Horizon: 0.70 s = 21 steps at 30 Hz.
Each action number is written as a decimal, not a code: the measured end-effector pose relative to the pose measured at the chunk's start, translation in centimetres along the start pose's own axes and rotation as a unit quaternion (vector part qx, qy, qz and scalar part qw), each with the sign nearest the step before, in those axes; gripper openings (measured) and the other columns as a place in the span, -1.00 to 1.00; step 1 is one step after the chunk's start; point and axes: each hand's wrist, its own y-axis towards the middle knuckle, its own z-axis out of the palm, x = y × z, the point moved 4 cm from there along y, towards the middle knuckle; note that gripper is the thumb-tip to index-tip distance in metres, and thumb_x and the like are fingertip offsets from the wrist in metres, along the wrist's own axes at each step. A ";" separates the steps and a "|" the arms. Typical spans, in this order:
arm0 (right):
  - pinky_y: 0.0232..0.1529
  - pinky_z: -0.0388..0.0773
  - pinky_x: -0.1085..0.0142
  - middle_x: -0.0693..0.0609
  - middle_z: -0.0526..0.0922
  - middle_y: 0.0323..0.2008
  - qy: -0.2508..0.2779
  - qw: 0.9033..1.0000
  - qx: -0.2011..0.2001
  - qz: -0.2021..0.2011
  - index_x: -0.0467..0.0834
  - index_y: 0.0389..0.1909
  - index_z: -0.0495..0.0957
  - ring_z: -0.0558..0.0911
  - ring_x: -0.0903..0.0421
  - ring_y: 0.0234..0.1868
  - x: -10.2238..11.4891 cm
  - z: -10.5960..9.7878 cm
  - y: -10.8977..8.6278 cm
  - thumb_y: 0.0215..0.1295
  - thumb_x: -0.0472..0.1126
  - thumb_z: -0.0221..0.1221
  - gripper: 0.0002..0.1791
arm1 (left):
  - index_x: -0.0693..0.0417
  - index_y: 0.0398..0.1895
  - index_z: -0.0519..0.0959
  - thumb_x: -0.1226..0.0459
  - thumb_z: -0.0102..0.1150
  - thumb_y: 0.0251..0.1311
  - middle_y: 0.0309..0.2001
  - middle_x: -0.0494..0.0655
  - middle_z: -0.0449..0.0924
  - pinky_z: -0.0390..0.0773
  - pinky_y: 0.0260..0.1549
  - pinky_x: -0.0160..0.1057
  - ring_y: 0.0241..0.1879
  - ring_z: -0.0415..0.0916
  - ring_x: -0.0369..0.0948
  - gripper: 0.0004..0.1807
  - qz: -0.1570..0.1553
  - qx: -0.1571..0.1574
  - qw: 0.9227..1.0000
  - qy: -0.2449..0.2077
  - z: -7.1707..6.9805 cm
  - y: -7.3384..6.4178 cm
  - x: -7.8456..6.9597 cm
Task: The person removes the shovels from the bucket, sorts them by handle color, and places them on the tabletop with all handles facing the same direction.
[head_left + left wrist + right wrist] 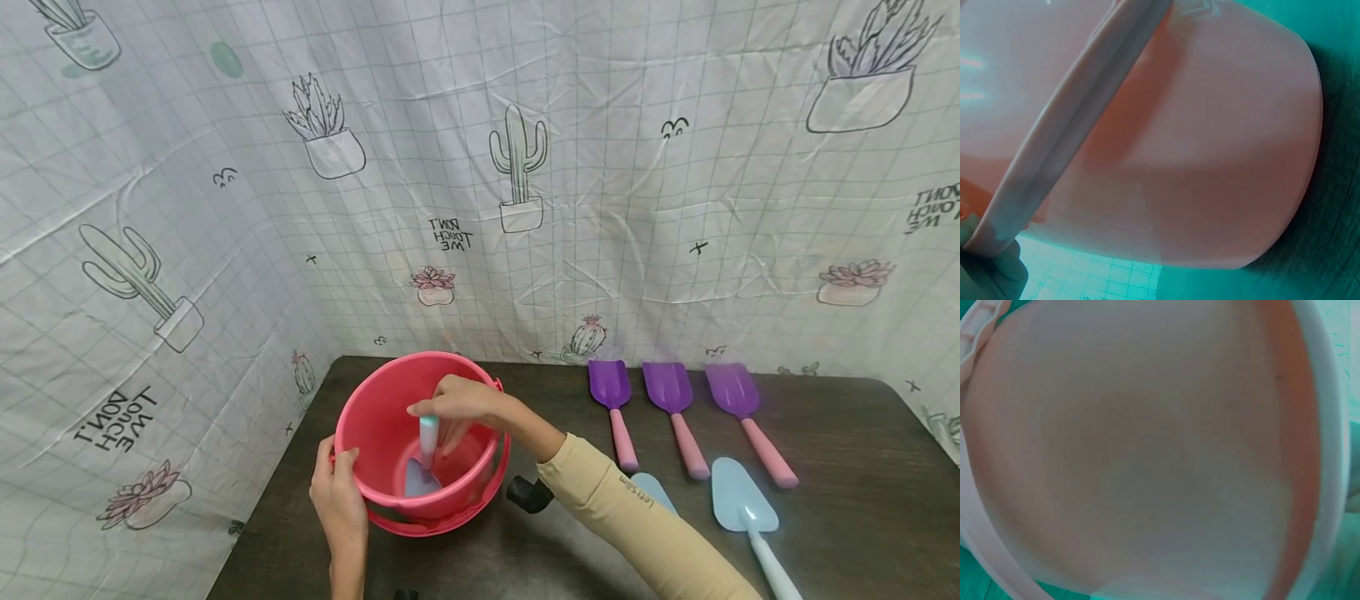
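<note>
A red bucket stands tilted on the dark table, its mouth facing me. My left hand grips its rim at the left, thumb over the edge; in the left wrist view the fingers show at the rim's lower end. My right hand reaches inside the bucket and holds the pale handle of a light blue trowel, whose blade points down at the bottom. Part of this grip is hidden. The right wrist view shows mostly the bucket's outer wall.
Three purple shovels with pink handles lie in a row at the back right. Before them lies a light blue trowel; another light blue blade is partly under my right sleeve. A black object sits beside the bucket. Printed cloth hangs behind.
</note>
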 end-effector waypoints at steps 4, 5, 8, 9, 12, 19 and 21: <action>-0.27 0.70 0.11 -0.15 0.73 -0.43 0.035 0.999 0.022 0.009 -0.30 -0.50 0.60 0.80 -0.13 -0.40 0.0 0.0 -0.2 0.40 -0.19 0.24 -0.69 | 0.23 0.07 0.61 0.32 -0.07 0.40 -0.21 0.27 0.71 0.50 -0.47 -0.41 -0.42 0.62 -0.09 -0.67 0.001 0.002 1.000 -0.001 0.0 0.0 0.0; -0.25 0.70 0.09 -0.13 0.72 -0.43 0.043 0.999 0.024 0.011 -0.29 -0.50 0.60 0.80 -0.12 -0.39 0.0 0.0 -0.3 0.38 -0.20 0.26 -0.71 | 0.23 0.07 0.61 0.32 -0.07 0.40 -0.20 0.27 0.71 0.50 -0.47 -0.41 -0.42 0.62 -0.09 -0.67 0.002 0.003 1.000 -0.001 0.0 -0.1 0.0; -0.15 0.67 0.01 -0.10 0.69 -0.45 0.064 0.998 0.025 0.014 -0.30 -0.50 0.60 0.79 -0.06 -0.39 -0.1 -0.1 -0.3 0.33 -0.26 0.27 -0.76 | 0.23 0.07 0.61 0.31 -0.07 0.40 -0.21 0.25 0.71 0.49 -0.46 -0.42 -0.42 0.61 -0.12 -0.67 0.000 0.001 1.000 -0.001 0.0 -0.1 0.1; -0.12 0.66 -0.02 -0.09 0.69 -0.46 0.070 0.997 0.026 0.013 -0.31 -0.49 0.61 0.78 -0.03 -0.40 -0.1 -0.1 -0.4 0.31 -0.28 0.28 -0.79 | 0.23 0.07 0.61 0.31 -0.07 0.40 -0.21 0.24 0.71 0.50 -0.46 -0.42 -0.42 0.61 -0.14 -0.67 -0.001 0.001 1.000 -0.002 0.0 -0.1 0.1; -0.06 0.61 -0.08 -0.08 0.67 -0.49 0.090 0.996 0.027 0.006 -0.37 -0.46 0.63 0.75 0.04 -0.41 -0.2 -0.2 -0.4 0.29 -0.32 0.26 -0.81 | 0.23 0.06 0.61 0.31 -0.07 0.39 -0.21 0.23 0.71 0.50 -0.46 -0.43 -0.43 0.60 -0.17 -0.67 -0.003 0.000 1.000 -0.004 0.0 -0.1 0.1; -0.18 0.70 0.07 -0.12 0.67 -0.43 0.148 0.989 0.023 0.002 -0.42 -0.42 0.63 0.74 -0.01 -0.32 -0.1 -0.9 -0.7 0.29 -0.36 0.23 -0.83 | 0.25 0.05 0.61 0.32 -0.07 0.38 -0.15 0.26 0.72 0.57 -0.42 -0.43 -0.38 0.66 -0.13 -0.67 0.001 -0.002 1.000 -0.005 0.0 -0.1 0.0; -0.17 0.70 0.06 -0.12 0.64 -0.41 0.167 0.986 0.016 0.006 -0.39 -0.44 0.61 0.71 -0.02 -0.30 -0.1 -1.3 -1.0 0.31 -0.37 0.21 -0.84 | 0.26 0.04 0.61 0.33 -0.08 0.38 -0.14 0.26 0.72 0.57 -0.41 -0.46 -0.36 0.67 -0.15 -0.67 0.003 -0.005 1.000 -0.006 0.0 -0.1 -0.1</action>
